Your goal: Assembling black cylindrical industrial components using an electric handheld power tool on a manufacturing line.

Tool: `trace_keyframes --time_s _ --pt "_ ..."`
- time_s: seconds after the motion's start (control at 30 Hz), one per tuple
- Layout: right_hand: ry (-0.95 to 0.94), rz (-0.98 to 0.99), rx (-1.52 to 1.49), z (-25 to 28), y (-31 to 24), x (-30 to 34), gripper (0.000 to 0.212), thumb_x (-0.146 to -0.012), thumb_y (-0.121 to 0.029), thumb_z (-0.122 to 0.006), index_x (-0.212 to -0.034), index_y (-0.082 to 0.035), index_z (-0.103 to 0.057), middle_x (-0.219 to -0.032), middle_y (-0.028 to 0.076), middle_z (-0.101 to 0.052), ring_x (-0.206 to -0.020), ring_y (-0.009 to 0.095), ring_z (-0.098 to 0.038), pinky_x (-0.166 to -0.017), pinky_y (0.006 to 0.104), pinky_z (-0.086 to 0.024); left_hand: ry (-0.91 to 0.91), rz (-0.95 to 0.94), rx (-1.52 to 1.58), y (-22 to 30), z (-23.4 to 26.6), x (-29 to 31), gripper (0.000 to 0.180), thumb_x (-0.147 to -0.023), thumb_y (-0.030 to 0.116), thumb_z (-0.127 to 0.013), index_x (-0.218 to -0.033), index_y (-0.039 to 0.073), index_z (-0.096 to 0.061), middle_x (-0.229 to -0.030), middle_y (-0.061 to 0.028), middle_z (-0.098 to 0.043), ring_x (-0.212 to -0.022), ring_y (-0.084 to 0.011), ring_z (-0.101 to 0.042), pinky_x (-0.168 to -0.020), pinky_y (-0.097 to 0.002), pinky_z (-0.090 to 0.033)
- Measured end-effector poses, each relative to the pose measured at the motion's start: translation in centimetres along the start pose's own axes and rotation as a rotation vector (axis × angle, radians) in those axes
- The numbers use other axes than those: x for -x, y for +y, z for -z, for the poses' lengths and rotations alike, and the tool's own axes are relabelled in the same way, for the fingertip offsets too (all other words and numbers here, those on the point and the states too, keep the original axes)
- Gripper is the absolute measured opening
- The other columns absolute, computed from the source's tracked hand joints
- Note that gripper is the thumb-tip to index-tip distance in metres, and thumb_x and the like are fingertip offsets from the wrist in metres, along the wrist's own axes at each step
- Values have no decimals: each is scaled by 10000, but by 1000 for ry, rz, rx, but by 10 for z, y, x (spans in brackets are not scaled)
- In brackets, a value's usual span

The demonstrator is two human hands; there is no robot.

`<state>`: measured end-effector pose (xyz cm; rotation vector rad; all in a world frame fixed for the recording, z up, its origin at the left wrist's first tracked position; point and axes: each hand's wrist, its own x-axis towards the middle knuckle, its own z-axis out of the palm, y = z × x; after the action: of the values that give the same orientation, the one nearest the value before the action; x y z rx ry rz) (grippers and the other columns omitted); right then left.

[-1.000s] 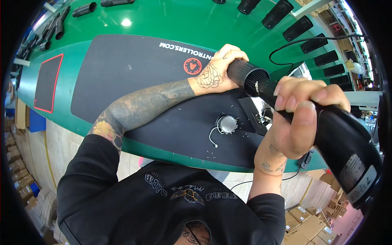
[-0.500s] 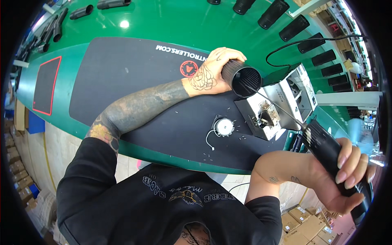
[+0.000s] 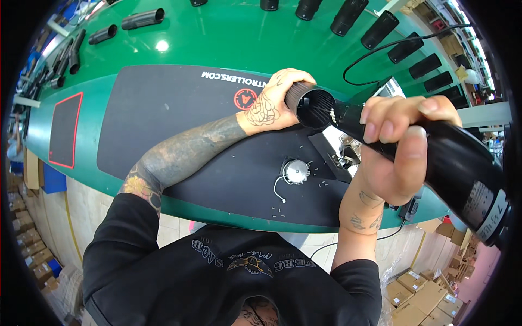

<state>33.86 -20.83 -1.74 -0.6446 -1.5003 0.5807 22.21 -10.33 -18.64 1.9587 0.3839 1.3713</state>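
Observation:
My left hand [image 3: 276, 102] is closed round a short black tube [image 3: 298, 93] whose open end faces right, its inner wall dotted with small holes. In my right hand [image 3: 399, 136] is a black electric screwdriver [image 3: 462, 168], gripped round its body and pointing left. Its narrow front reaches the tube's open mouth; the long thin bit is mostly hidden. A metal fixture [image 3: 338, 149] stands partly behind my right hand. Below the tube lies a round silver motor [image 3: 297, 171] with a white lead, on the dark mat [image 3: 228, 163], among several tiny screws.
Several black cylinders [image 3: 348, 16] stand along the far right of the green table [image 3: 217, 38]. More black parts [image 3: 142, 19] lie at the far left. A black cable [image 3: 380, 49] loops behind the fixture. Cardboard boxes [image 3: 416, 301] sit on the floor at the lower right.
My right hand has brought the screwdriver up and left, so its front is now at the tube's mouth. My left hand keeps its hold on the tube. The whole view has shifted slightly.

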Motion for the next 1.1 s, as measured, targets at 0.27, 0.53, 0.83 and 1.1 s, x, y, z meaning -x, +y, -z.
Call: trace_keyframes --time_s 0.27,0.53,0.83,1.1 --pt "-53 110 -120 6 -10 0 299 -901 -244 -477 -1147 -75 -463 -763 22 -529 -583 135 -496 -621 313 -393 20 -34 1 0 -2 -2 601 -568 50 -785 -1109 108 -531 -1060 -29 -593 -956 -214 -565 -934 -352 -404" --pt "-20 132 -52 15 -42 2 384 -852 -340 -516 -1143 -90 -491 -759 -15 -543 -577 100 -504 -630 281 -375 42 -3 32 5 0 -7 596 -595 86 -792 -1128 113 -528 -1051 -18 -598 -944 -206 -567 -960 -363 -383" --pt "301 301 -267 71 -42 8 326 -692 -300 -672 -905 -92 -541 -609 -66 -572 -480 62 -542 -540 210 -440 59 -157 -65 16 13 -28 502 -668 101 -813 -1115 85 -585 -1071 -42 -612 -969 -187 -588 -984 -376 -385" --pt "318 320 -375 72 -32 17 330 -748 -281 -669 -974 -92 -521 -627 -62 -562 -493 66 -535 -546 225 -434 44 -217 -69 9 11 -22 213 -719 232 -789 -900 151 -711 -974 33 -631 -960 -125 -578 -985 -349 -327"
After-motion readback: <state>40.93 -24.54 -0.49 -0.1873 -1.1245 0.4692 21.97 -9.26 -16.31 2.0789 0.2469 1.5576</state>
